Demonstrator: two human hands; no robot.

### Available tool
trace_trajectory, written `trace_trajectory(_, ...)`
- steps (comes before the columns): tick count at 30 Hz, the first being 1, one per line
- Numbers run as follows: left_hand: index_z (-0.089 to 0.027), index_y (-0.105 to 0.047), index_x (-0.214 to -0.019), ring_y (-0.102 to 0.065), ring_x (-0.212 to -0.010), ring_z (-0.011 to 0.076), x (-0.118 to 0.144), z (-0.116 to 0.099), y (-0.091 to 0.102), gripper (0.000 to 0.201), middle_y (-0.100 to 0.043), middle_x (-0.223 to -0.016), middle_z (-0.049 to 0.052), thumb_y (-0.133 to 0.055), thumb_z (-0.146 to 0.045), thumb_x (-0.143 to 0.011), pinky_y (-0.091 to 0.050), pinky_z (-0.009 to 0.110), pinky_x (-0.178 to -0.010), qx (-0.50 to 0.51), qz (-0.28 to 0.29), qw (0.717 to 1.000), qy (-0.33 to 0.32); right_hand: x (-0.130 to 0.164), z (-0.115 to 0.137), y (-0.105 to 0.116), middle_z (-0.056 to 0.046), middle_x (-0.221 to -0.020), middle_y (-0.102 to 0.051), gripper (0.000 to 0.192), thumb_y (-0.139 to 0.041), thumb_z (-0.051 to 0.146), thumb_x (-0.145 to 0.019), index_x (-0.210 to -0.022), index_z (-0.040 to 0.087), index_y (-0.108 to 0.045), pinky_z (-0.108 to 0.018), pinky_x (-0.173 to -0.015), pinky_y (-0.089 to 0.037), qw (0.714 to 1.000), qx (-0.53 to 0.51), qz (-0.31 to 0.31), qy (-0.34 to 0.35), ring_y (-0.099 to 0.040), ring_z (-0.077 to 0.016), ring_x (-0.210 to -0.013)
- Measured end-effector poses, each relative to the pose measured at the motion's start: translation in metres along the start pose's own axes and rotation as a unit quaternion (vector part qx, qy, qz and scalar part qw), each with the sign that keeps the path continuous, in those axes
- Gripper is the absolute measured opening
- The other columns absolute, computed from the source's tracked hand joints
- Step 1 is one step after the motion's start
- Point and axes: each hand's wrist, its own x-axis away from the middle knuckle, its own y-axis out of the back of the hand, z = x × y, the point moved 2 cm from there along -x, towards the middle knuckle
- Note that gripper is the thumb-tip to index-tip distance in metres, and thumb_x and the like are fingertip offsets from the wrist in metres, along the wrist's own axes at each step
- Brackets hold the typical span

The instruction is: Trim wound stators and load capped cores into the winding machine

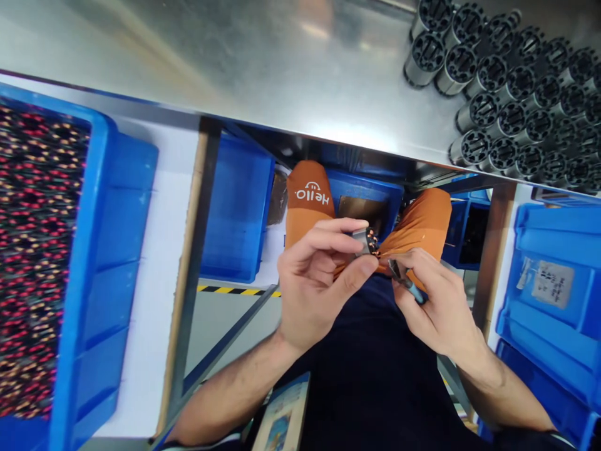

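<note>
Holding a small wound stator (367, 240) between thumb and fingers (328, 241), the left hand (312, 285) steadies it below the desk's (263, 75) near edge; the right hand (434, 304) grips a blue-handled tool (407, 283). Best kept still, tip worked gently at the windings.

The left hand's (312, 285) fingers cover most of the small part (365, 240), and the right hand (436, 300) hides nearly all the tool (408, 283). The left bin (101, 263) and the parts (511, 88) on the bench (263, 69) run off the edges. The label (552, 283) is too small to read.
</note>
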Motion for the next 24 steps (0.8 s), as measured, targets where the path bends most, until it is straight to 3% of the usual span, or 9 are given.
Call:
trace_trajectory(4,-0.026,-0.084,-0.109,-0.086,-0.111,0.0168,0.0004,-0.0018,-0.0013,0.019,-0.086,-0.131,0.004,-0.098,-0.019,-0.097,-0.074,0.028,-0.098,-0.025,0.001,1.000,-0.009,-0.0047,-0.0005,0.0006,-0.004,-0.102,-0.075,0.029,-0.062,0.006,-0.100,-0.123,0.024,-0.068,-0.038,-0.080,-0.057,1.000,0.008,0.007,0.008,-0.072,-0.0230,-0.091)
trace_trajectory(9,-0.023,-0.083,-0.102,-0.087,-0.106,0.0186,0.0000,-0.0045,-0.0026,0.018,-0.086,-0.125,0.006,-0.100,-0.026,-0.096,-0.075,0.028,-0.093,-0.065,0.003,0.998,-0.018,-0.0058,0.0018,0.0023,-0.002,-0.097,-0.072,0.027,-0.060,0.004,-0.098,-0.113,0.025,-0.065,-0.036,-0.075,-0.054,1.000,-0.002,0.014,0.015,-0.069,-0.0211,-0.086)
trace_trajectory(21,-0.025,-0.085,-0.102,-0.088,-0.106,0.0184,0.0014,-0.0057,-0.0025,0.019,-0.086,-0.124,0.005,-0.102,-0.021,-0.093,-0.076,0.029,-0.095,-0.046,0.011,0.999,-0.014,-0.0041,0.0001,0.0016,-0.004,-0.101,-0.072,0.029,-0.060,0.005,-0.099,-0.119,0.024,-0.066,-0.040,-0.079,-0.054,1.000,0.007,0.015,0.018,-0.069,-0.0244,-0.093)
trace_trajectory(24,-0.025,-0.086,-0.104,-0.088,-0.106,0.0184,0.0020,-0.0057,-0.0029,0.020,-0.087,-0.125,0.005,-0.102,-0.018,-0.093,-0.076,0.028,-0.094,-0.035,0.019,0.999,-0.002,-0.0046,0.0014,0.0030,-0.003,-0.096,-0.069,0.027,-0.060,0.005,-0.099,-0.117,0.024,-0.066,-0.038,-0.077,-0.053,0.999,0.018,0.011,0.024,-0.066,-0.0228,-0.088)
